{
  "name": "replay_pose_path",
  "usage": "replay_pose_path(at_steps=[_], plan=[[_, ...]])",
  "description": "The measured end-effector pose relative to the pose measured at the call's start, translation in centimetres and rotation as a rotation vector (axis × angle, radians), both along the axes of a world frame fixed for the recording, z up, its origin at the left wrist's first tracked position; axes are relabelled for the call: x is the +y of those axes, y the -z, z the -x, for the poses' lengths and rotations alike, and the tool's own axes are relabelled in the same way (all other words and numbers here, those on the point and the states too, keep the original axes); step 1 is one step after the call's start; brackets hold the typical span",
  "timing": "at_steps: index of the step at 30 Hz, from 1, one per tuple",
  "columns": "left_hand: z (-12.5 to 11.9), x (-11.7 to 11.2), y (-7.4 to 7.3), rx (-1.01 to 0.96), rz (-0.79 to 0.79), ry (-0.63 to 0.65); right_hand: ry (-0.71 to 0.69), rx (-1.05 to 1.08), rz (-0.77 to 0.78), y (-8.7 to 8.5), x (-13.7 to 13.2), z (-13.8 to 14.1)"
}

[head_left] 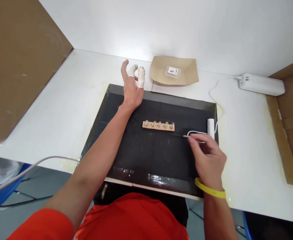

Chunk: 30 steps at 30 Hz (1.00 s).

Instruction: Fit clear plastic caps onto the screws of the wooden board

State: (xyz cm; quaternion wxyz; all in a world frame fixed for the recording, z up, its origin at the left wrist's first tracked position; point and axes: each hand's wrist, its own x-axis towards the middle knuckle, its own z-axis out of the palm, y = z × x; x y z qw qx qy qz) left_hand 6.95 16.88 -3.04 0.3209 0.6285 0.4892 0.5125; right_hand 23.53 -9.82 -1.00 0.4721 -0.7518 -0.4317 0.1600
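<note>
My left hand (pixel 133 86) is raised over the back left edge of the black mat (pixel 146 153). Its fingers are apart, and white finger cots (pixel 141 77) cover two of them. Near the front right of the mat, my right hand (pixel 209 158) pinches a thin stick-like piece (pixel 186 136) between thumb and fingers. Its tip points left; the rest is hidden by the fingers. A small brown strip (pixel 159 126) lies mid-mat between the hands, bearing several small clear cylindrical pieces in a row. Both hands are apart from the strip.
A brown paper tray (pixel 159 75) at the back holds a small labelled clear box (pixel 173 71). A white stick-shaped device (pixel 211 128) with a white cord lies by my right hand. A white power strip (pixel 261 84) sits back right. Cardboard panels (pixel 18 60) flank the table.
</note>
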Motion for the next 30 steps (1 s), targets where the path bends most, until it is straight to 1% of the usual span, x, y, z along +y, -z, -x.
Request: replay_pose_path(at_steps=[1, 2, 3, 4, 6, 7, 8, 9, 11, 12, 13, 15, 16, 17, 19, 20, 21, 24, 25, 28, 29, 30], plan=[[0.0, 0.0, 0.0, -0.001, -0.002, 0.000, 0.092, 0.065, -0.008, 0.0, 0.5, -0.2], [0.1, -0.1, 0.0, 0.000, -0.003, 0.000, 0.147, 0.119, -0.014, -0.1, 1.0, -0.3], [0.1, -0.1, 0.1, 0.002, -0.004, 0.002, 0.136, 0.153, -0.009, -0.2, 1.3, -0.3], [0.1, -0.1, 0.2, 0.005, -0.005, 0.005, 0.059, 0.159, 0.005, -0.3, 1.6, -0.3], [0.2, 0.0, 0.4, 0.011, -0.011, 0.009, -0.157, 0.105, 0.042, -0.6, 1.8, -0.3], [0.2, 0.1, 0.5, 0.013, -0.016, 0.007, -0.218, 0.072, 0.051, -0.7, 1.8, -0.3], [0.2, 0.3, 0.7, 0.013, -0.019, 0.006, -0.214, 0.057, 0.047, -0.8, 1.9, -0.4], [0.2, 0.4, 0.9, 0.012, -0.020, 0.005, -0.143, 0.067, 0.033, -0.7, 1.9, -0.5], [0.3, 0.7, 1.4, 0.002, -0.013, 0.007, 0.041, 0.134, 0.010, -0.6, 2.0, -0.6], [0.3, 0.9, 1.6, -0.007, -0.007, 0.006, 0.071, 0.164, 0.012, -0.6, 2.1, -0.6], [0.2, 1.1, 1.7, -0.015, -0.001, 0.004, 0.051, 0.169, 0.020, -0.6, 2.1, -0.5], [0.2, 1.2, 1.9, -0.027, 0.001, -0.003, -0.053, 0.131, 0.033, -0.7, 2.1, -0.4], [0.2, 1.3, 1.9, -0.029, 0.001, -0.004, -0.075, 0.118, 0.033, -0.7, 2.1, -0.4], [0.2, 1.2, 1.9, -0.028, 0.001, -0.003, -0.051, 0.119, 0.020, -0.8, 2.1, -0.3], [0.2, 1.0, 1.6, -0.021, 0.006, 0.009, 0.071, 0.152, -0.006, -1.0, 2.1, -0.3], [0.2, 0.8, 1.4, -0.018, 0.009, 0.016, 0.096, 0.168, 0.000, -1.0, 2.2, -0.3], [0.2, 0.7, 1.2, -0.016, 0.013, 0.024, 0.077, 0.169, 0.016, -1.0, 2.2, -0.3], [0.2, 0.4, 0.9, -0.022, 0.029, 0.035, -0.079, 0.139, 0.078, -1.2, 2.4, -0.2], [0.2, 0.4, 0.8, -0.028, 0.033, 0.035, -0.077, 0.145, 0.072, -1.2, 2.4, -0.1], [0.2, 0.6, 1.1, -0.047, 0.044, 0.039, 0.039, 0.191, 0.044, -1.3, 2.5, -0.1], [0.1, 0.7, 1.2, -0.062, 0.050, 0.013, 0.035, 0.181, 0.061, -1.3, 2.4, -0.1], [0.1, 0.8, 1.3, -0.076, 0.054, -0.016, 0.000, 0.150, 0.086, -1.4, 2.1, -0.1]])
